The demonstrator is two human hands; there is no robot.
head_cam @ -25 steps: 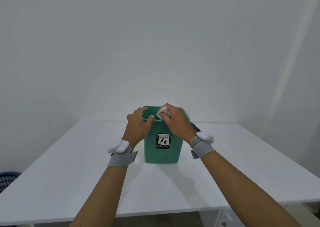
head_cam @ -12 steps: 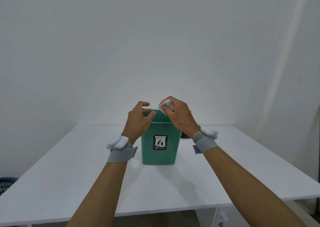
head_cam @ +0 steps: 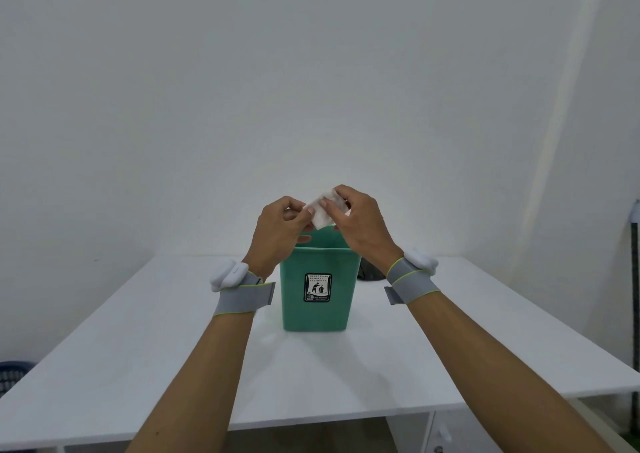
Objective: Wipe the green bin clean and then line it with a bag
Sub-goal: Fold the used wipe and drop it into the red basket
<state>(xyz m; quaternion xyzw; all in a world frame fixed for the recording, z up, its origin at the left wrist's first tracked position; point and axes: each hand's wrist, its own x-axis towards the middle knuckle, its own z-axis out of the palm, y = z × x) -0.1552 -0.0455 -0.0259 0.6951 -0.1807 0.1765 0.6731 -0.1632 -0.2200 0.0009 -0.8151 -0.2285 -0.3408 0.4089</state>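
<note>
A green plastic bin (head_cam: 317, 314) with a black-and-white label on its front stands upright in the middle of the white table (head_cam: 138, 366). Just above its rim both hands hold a small white wipe (head_cam: 323, 212). My left hand (head_cam: 277, 234) pinches the wipe's left edge between thumb and fingers. My right hand (head_cam: 362, 227) grips its right side with curled fingers. Neither hand touches the bin. The bin's inside is hidden from here.
A dark object (head_cam: 370, 274) lies on the table behind the bin's right side, mostly hidden by my right wrist. A dark blue basket (head_cam: 14, 376) sits on the floor at the far left. A white wall is close behind the table.
Both hands have lifted off the bin's rim. The left hand let go of the rim and took hold of the wipe, which the right hand raised above the bin.
</note>
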